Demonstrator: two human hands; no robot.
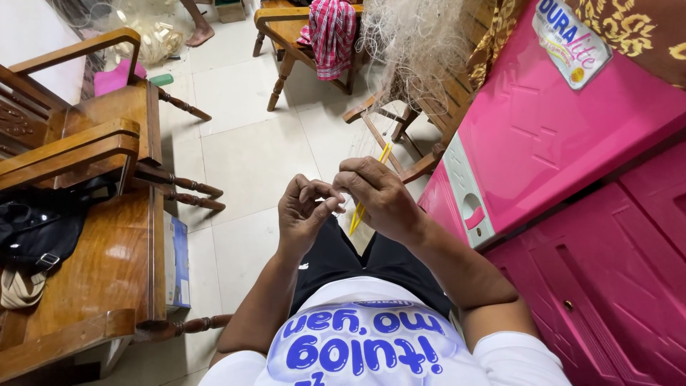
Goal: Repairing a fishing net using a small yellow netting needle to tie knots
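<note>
Flanking hands point(343, 200): wooden chair point(93, 236), pink cabinet point(564, 164), net point(418, 43).

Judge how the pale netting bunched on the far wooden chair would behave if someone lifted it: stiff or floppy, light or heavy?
The netting hangs in loose, wispy strands, so it would probably flop and drape. It looks see-through and fine, so likely light for its bulk. Its strands trail over the wooden chair, so it may snag when pulled.

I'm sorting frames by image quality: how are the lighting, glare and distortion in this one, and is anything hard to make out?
Head view: soft, even indoor light; glare on the polished wooden bench; wide-angle bending at the edges, seen on the pink cabinet; left hand and right hand sharp; the fine net strands hard to resolve.
</note>
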